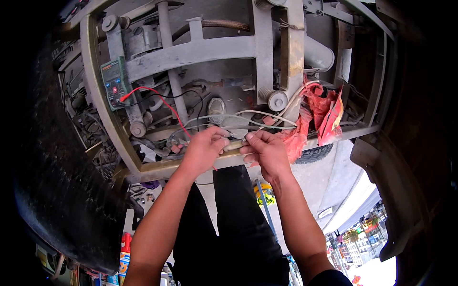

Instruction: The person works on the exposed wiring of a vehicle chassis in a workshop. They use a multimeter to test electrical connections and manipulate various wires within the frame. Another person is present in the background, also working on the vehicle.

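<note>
Above the front bar (157, 170) of a metal frame, my two hands are close together. My left hand (202, 150) is closed, thumb against the fingers; what it pinches is too small to make out. My right hand (270, 151) is closed too, thumb and forefinger on what looks like a wire end. A pale, short piece (233, 145) shows between the hands; which hand bears it I cannot tell. Several pale wires (229, 116) run just beyond my fingers. A red test lead (168, 104) goes from a multimeter (112, 85) at left down toward my left hand.
A torn red plastic bag (324, 112) hangs on the frame at right beside wires. Bolted tubes and a coil spring (273, 98) stand beyond my hands. A shoe (216, 109) shows through the frame. A large dark curved panel (67, 181) flanks the left side.
</note>
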